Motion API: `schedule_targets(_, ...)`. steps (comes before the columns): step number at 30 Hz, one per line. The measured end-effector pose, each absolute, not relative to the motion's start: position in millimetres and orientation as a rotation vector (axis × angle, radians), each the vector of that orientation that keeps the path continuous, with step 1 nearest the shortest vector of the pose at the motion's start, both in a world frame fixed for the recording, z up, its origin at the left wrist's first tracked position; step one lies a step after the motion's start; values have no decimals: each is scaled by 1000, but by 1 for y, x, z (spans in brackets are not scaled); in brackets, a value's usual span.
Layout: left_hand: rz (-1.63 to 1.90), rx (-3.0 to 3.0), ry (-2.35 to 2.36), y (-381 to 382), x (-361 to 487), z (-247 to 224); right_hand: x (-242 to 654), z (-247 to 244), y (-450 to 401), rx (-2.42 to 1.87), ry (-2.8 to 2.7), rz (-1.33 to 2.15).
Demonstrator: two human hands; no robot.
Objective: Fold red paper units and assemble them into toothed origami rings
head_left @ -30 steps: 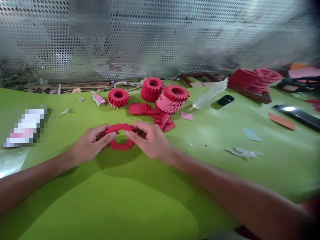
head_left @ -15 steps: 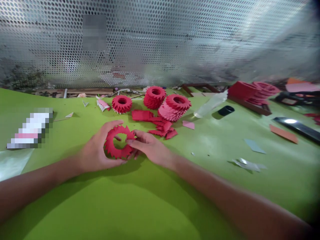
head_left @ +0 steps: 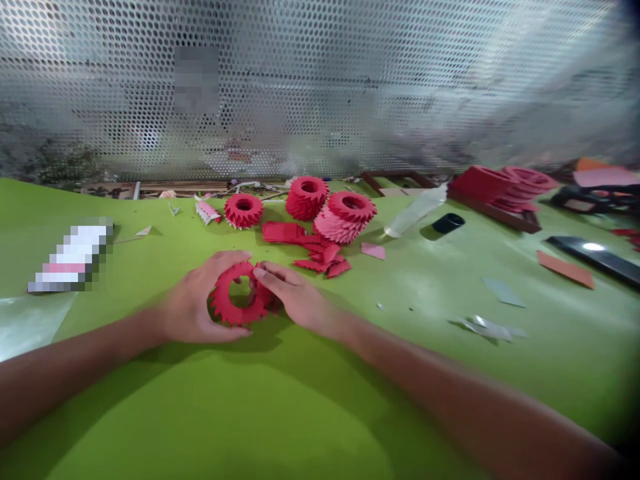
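A red folded-paper ring (head_left: pixel 223 298) with a jagged outer edge is held between both hands, its round hole facing me. My left hand (head_left: pixel 193 300) curves around its left side, thumb below and fingers above. On the ring's upper right, my right hand (head_left: pixel 295 290) pinches the rim between thumb and fingers; some fingertips are hidden behind it. Just beyond the right hand lie loose red folded paper pieces (head_left: pixel 325 257) and a flat red paper stack (head_left: pixel 284 233). Farther back stand a small red ring (head_left: pixel 243 217), a red stacked ring (head_left: pixel 303 207) and a pink-and-red stack (head_left: pixel 340 227).
A clear bottle (head_left: pixel 413 213) lies near a black cap (head_left: pixel 449 223). At right are a dark tray (head_left: pixel 515 219) of red and pink paper pieces, an orange paper piece (head_left: pixel 565 269) and a plastic scrap (head_left: pixel 487 328). A perforated metal panel (head_left: pixel 310 87) rises behind the green table (head_left: pixel 225 413).
My right hand's grip has moved up the ring's right side, from mid-height to the upper right. The ring sits slightly lower and farther right in view. The left hand still cups it.
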State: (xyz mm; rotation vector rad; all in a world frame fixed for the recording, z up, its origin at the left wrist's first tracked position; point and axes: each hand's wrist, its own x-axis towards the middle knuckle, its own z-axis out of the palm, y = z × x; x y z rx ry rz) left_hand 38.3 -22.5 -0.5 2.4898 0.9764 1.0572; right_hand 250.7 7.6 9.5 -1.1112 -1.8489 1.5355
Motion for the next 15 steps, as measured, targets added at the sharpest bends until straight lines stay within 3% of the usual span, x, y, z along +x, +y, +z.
schedule_targets(6, 1178, 2502, 910, -19, 34, -8, 249, 12, 0, -1087, -1873, 1366)
schedule_targets(15, 1154, 2570, 847, -23, 34, -3, 248, 8, 3, -977, -1891, 1462)
